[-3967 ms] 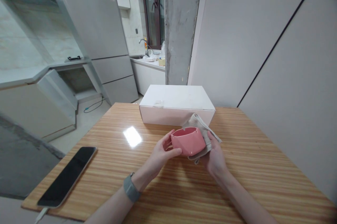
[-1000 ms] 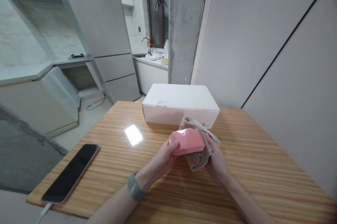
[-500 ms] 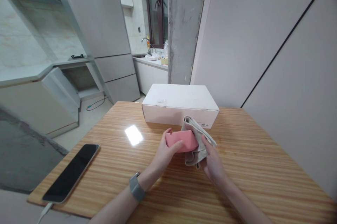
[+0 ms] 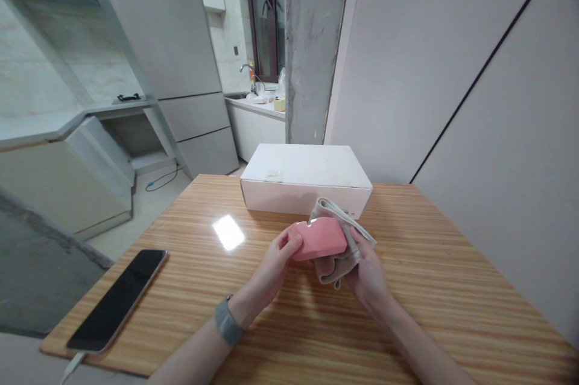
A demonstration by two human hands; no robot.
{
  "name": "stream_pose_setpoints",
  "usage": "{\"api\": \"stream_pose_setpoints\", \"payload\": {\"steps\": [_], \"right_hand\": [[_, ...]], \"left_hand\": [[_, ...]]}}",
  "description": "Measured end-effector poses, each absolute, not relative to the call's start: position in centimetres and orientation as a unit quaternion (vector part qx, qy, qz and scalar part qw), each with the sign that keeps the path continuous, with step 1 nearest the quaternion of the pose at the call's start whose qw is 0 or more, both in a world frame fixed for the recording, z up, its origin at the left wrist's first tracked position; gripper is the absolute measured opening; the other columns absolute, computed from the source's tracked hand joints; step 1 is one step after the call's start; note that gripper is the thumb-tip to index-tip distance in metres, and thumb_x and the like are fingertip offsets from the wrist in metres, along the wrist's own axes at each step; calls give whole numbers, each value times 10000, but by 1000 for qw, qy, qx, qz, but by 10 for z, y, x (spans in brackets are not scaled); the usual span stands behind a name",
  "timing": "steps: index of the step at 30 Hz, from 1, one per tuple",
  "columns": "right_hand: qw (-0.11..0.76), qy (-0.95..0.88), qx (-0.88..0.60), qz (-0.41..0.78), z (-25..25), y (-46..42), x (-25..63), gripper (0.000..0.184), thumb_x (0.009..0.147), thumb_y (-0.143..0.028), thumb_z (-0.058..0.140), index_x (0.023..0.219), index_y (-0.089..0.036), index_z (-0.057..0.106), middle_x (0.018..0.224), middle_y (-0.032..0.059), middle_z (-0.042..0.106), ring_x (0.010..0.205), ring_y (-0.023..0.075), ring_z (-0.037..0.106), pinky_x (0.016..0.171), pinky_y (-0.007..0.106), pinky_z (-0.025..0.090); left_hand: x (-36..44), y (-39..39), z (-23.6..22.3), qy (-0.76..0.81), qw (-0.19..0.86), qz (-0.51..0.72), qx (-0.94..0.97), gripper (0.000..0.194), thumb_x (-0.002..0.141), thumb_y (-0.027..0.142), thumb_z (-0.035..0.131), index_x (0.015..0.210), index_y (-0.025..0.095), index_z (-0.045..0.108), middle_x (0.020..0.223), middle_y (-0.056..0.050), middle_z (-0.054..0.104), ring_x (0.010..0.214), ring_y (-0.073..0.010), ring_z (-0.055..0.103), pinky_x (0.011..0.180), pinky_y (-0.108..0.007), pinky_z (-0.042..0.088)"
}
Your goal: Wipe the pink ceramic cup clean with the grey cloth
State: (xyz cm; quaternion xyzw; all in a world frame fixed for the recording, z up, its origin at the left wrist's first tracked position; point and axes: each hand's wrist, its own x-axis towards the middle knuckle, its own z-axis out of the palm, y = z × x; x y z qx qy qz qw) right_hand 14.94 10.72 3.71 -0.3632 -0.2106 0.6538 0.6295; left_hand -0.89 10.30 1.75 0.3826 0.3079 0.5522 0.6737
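Note:
A pink dish (image 4: 319, 239) with a notched rim is held tilted just above the wooden table (image 4: 452, 300). My left hand (image 4: 275, 264) grips its left end, thumb on the side. My right hand (image 4: 368, 273) holds a folded beige cloth (image 4: 337, 261) pressed against the dish's right side and underside. Part of the cloth sticks up behind the dish. Both hands are closed around what they hold.
A closed white cardboard box (image 4: 305, 183) stands just behind the hands. A black phone (image 4: 117, 300) with a cable lies near the table's left front corner. A wall runs along the right; a fridge and kitchen counters are beyond the table on the left.
The dish has been turned in my hands, from opening upward to its side and base facing me. The cloth has shifted around its right side and underside.

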Motion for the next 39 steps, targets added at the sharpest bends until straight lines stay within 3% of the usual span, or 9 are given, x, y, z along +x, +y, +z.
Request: {"api": "stream_pose_setpoints", "payload": {"steps": [9, 15, 20, 24, 29, 35, 39], "right_hand": [[603, -222, -365, 673, 38, 103, 147, 298, 658, -461, 777, 845, -231, 751, 764, 0, 777, 833, 264, 708, 700, 334, 564], [630, -224, -379, 639, 38, 102, 143, 325, 625, -463, 801, 863, -246, 759, 883, -1, 786, 954, 265, 699, 741, 319, 577], [636, -236, -396, 619, 33, 99, 139, 395, 589, -458, 824, 917, -248, 758, 958, -11, 778, 1084, 253, 655, 815, 305, 567], [630, -230, -389, 632, 31, 103, 142, 350, 639, -466, 788, 906, -241, 757, 863, 7, 785, 942, 267, 701, 715, 327, 577], [636, -205, -379, 640, 37, 110, 152, 271, 713, -467, 724, 845, -232, 750, 754, 11, 775, 739, 250, 705, 617, 328, 553], [605, -194, -357, 684, 45, 107, 151, 310, 731, -443, 691, 902, -191, 747, 859, 46, 783, 770, 250, 703, 647, 332, 563], [597, -184, -349, 698, 41, 105, 144, 275, 729, -443, 704, 835, -193, 750, 780, 39, 781, 718, 230, 699, 632, 311, 559]], "left_hand": [[-9, 101, 21, 237, 750, 500, 362, 587, 815, 554, 626, 1225, 134, 605, 1216, -147, 641, 1191, -312, 539, 1064, -444, 340], [-12, 102, 17, 342, 661, 545, 386, 699, 709, 429, 770, 1303, 168, 511, 1261, -147, 604, 1150, -296, 554, 1003, -421, 389], [-11, 105, 13, 407, 626, 544, 383, 756, 682, 418, 790, 1303, 157, 446, 1218, -160, 619, 1106, -286, 573, 959, -395, 417], [-7, 109, 13, 367, 689, 544, 308, 728, 768, 443, 690, 1361, 183, 357, 1200, -135, 628, 1084, -253, 591, 930, -364, 440], [-8, 106, 20, 350, 736, 511, 273, 719, 777, 369, 678, 1405, 197, 372, 1296, -129, 590, 1152, -257, 568, 956, -362, 434], [-12, 99, 23, 358, 673, 537, 361, 685, 713, 456, 769, 1293, 168, 545, 1272, -146, 613, 1219, -302, 513, 1046, -404, 356], [-11, 98, 22, 364, 651, 538, 393, 557, 793, 516, 668, 1198, 139, 607, 1261, -148, 615, 1223, -314, 500, 1067, -433, 323]]}}
